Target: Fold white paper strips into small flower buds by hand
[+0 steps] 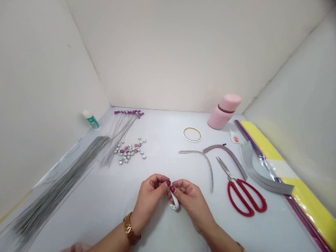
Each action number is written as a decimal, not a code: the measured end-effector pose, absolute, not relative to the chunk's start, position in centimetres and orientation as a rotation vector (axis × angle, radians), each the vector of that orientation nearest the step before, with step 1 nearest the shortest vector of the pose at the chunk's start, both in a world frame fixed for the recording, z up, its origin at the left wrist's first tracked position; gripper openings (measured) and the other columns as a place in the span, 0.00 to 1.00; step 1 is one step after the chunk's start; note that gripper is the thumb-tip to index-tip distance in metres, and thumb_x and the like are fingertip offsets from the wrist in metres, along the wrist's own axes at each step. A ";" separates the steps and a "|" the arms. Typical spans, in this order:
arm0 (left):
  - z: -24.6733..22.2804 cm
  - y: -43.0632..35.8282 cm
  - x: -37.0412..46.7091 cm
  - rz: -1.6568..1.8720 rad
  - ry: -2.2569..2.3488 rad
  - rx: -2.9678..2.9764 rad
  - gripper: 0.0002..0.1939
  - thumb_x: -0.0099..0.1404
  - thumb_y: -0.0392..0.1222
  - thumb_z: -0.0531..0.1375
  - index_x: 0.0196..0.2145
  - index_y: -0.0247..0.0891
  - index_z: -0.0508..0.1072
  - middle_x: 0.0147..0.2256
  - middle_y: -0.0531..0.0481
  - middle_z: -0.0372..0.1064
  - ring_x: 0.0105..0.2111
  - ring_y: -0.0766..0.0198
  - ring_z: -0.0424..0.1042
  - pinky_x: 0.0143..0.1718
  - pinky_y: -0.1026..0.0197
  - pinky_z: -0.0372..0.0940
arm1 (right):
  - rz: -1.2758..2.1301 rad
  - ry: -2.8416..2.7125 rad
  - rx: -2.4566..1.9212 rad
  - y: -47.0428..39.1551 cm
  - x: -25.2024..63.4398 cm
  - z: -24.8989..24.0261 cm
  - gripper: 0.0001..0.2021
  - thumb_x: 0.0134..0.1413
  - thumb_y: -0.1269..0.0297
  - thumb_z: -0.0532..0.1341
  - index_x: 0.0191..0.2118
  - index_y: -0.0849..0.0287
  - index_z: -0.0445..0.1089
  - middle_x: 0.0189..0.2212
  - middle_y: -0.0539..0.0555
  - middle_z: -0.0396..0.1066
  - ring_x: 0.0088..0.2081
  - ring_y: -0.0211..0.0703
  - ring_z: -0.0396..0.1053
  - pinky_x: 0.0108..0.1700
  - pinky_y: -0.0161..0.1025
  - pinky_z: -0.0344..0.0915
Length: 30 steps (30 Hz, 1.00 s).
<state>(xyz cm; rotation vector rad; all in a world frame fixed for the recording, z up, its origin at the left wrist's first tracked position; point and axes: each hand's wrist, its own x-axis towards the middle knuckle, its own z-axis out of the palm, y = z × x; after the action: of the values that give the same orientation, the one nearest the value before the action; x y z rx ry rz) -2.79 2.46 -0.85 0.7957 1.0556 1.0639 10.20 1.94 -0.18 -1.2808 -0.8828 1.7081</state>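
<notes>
A narrow white paper strip hangs in a curl below my fingertips, near the front middle of the table. My left hand pinches its upper end between thumb and forefinger. Close beside it, my right hand is closed on the same strip, thumb on top. The bit right between the fingertips is too small to make out. To the left lies a loose group of small folded paper stars, mostly silver, some pink or purple. Grey paper strips lie right of my hands, beside red-handled scissors.
At left are a bundle of grey wires, purple-tipped wire stems and a green-and-white tube. Rearward stand a tape roll and a pink bottle. Wide grey strips, a small white bottle and coloured sheets lie right.
</notes>
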 end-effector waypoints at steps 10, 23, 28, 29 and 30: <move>-0.8 2.6 -2.9 1.058 1.105 0.798 0.09 0.54 0.40 0.60 0.32 0.32 0.71 0.21 0.51 0.68 0.22 0.68 0.66 0.27 0.65 0.61 | 1.731 -0.917 -1.303 1.9 10.2 -0.1 0.08 0.45 0.62 0.61 0.29 0.61 0.65 0.19 0.47 0.67 0.19 0.33 0.62 0.22 0.31 0.54; -1.0 2.3 -2.8 1.091 1.223 0.964 0.07 0.56 0.40 0.58 0.31 0.34 0.70 0.18 0.54 0.66 0.20 0.67 0.66 0.26 0.64 0.62 | 1.792 -0.820 -1.303 1.9 10.0 0.1 0.10 0.43 0.61 0.63 0.24 0.62 0.66 0.17 0.49 0.70 0.18 0.33 0.62 0.22 0.31 0.54; -0.5 2.2 -2.6 1.093 1.274 1.059 0.04 0.56 0.38 0.58 0.30 0.35 0.70 0.18 0.55 0.66 0.19 0.69 0.66 0.23 0.66 0.62 | 1.840 -0.776 -1.279 1.8 9.9 0.9 0.11 0.41 0.60 0.64 0.22 0.63 0.66 0.17 0.51 0.70 0.19 0.33 0.63 0.24 0.31 0.56; -0.5 2.2 -2.6 1.089 1.291 1.076 0.04 0.56 0.38 0.58 0.30 0.34 0.70 0.19 0.54 0.67 0.20 0.68 0.66 0.24 0.66 0.62 | 1.838 -0.779 -1.266 1.8 9.9 0.9 0.11 0.41 0.60 0.65 0.22 0.63 0.67 0.18 0.51 0.71 0.20 0.33 0.63 0.25 0.31 0.57; -0.6 2.2 -2.6 1.088 1.307 1.096 0.04 0.56 0.37 0.58 0.30 0.34 0.71 0.21 0.53 0.68 0.21 0.68 0.67 0.24 0.66 0.63 | 1.836 -0.782 -1.249 1.8 9.9 0.9 0.11 0.41 0.61 0.65 0.23 0.63 0.67 0.18 0.51 0.71 0.20 0.33 0.64 0.26 0.31 0.57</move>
<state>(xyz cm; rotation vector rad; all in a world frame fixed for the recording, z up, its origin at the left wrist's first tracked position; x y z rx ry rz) -2.61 2.24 -0.61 1.0962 1.3068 1.0876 9.93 1.80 0.88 -1.2489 -0.7824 1.8359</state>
